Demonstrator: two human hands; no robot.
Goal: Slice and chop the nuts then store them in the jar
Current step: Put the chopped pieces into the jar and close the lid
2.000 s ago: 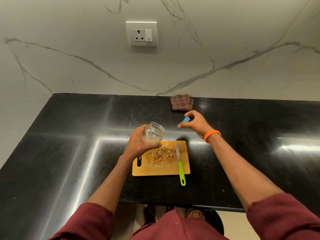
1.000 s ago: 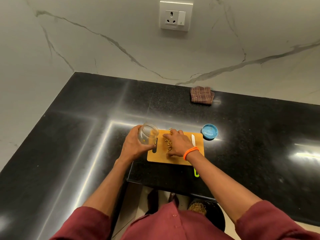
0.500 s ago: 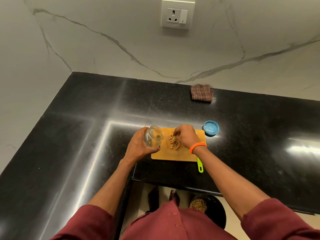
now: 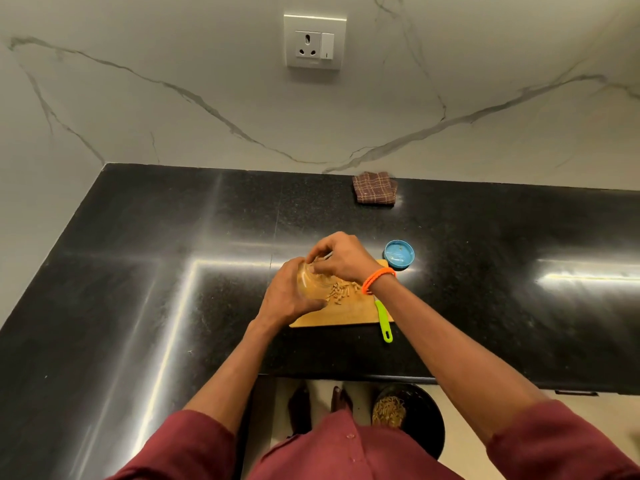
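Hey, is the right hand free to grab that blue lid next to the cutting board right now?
Probably not at once. The right hand is at the mouth of the glass jar, fingers bunched as if dropping in chopped nuts. The blue lid lies close beside it on the counter, uncovered, with nothing between.

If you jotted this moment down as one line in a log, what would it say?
step: filling jar | left hand: holds jar | right hand: fingers at jar mouth | nuts: some on board | lid: off | knife: idle

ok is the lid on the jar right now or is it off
Off. The blue lid lies on the counter beyond the cutting board, apart from the glass jar that the left hand holds.
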